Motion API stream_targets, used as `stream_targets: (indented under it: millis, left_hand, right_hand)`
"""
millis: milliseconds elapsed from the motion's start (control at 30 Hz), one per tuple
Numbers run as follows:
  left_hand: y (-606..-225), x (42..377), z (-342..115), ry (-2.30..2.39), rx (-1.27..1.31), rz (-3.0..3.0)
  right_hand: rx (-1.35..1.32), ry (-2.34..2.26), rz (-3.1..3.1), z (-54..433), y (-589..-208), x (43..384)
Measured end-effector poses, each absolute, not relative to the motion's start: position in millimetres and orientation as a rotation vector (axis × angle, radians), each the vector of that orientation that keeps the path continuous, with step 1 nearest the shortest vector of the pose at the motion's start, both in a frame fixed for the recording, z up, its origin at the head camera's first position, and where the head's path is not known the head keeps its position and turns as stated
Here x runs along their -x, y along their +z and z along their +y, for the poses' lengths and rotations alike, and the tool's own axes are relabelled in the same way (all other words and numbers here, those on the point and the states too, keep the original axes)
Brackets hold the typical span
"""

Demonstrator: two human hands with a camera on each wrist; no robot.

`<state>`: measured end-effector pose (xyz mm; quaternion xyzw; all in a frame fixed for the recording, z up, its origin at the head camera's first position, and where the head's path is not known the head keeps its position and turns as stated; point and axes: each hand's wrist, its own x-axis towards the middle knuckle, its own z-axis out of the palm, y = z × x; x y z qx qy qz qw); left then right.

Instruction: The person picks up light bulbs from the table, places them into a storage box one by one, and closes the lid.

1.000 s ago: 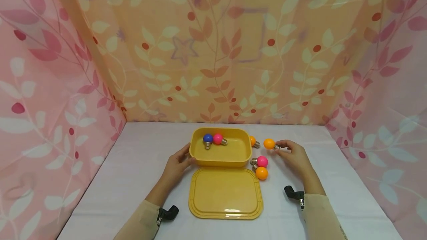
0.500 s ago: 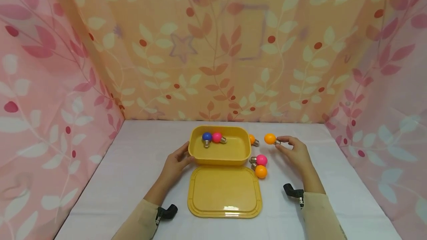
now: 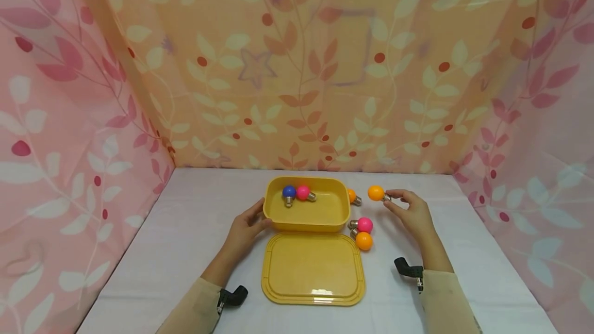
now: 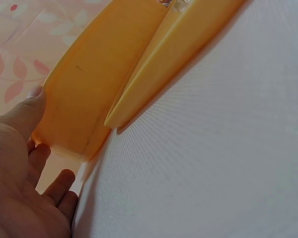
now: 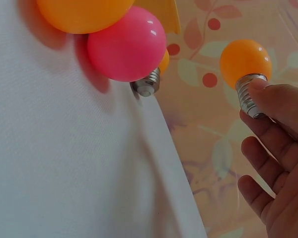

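My right hand [image 3: 412, 215] pinches an orange light bulb [image 3: 376, 193] by its metal screw base, between thumb and fingers. In the right wrist view the orange bulb [image 5: 245, 63] is raised off the table, round end up. My left hand [image 3: 247, 227] holds the left end of a yellow box [image 3: 320, 224], thumb at the near corner. The left wrist view shows the thumb [image 4: 25, 111] against the box wall [image 4: 89, 94]; other fingers curl loosely below. Inside the box lie a blue bulb [image 3: 289, 191] and a pink bulb [image 3: 303, 193].
In front of the box lies its yellow lid [image 3: 313, 269]. To the right of box and lid are another pink bulb [image 3: 365, 224], a second orange bulb [image 3: 364, 241], and a third orange bulb [image 3: 351, 196] partly hidden by the box wall. Patterned cloth [image 3: 297, 66] encloses the white table [image 3: 185, 251].
My right hand has lifted the orange bulb slightly and shifted its grip on the base a little. My left hand stays on the box. The view bobs slightly.
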<state>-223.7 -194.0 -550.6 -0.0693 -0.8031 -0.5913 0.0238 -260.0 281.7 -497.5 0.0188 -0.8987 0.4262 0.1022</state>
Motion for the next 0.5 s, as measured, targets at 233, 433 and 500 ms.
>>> stream_targets:
  millis: [233, 433, 500]
  left_hand:
    - [-549, 224, -194, -1.825, 0.208, -2.491]
    - [-549, 222, -194, -1.827, 0.194, -2.501]
    - [-549, 223, -193, -1.828, 0.211, -2.496]
  right_hand:
    - [-0.136, 1.279, -2.584, 276, -493, 261]
    - [-0.206, 1.282, -2.552, 267, -486, 258]
    - [-0.226, 1.274, -2.559, 265, -484, 256]
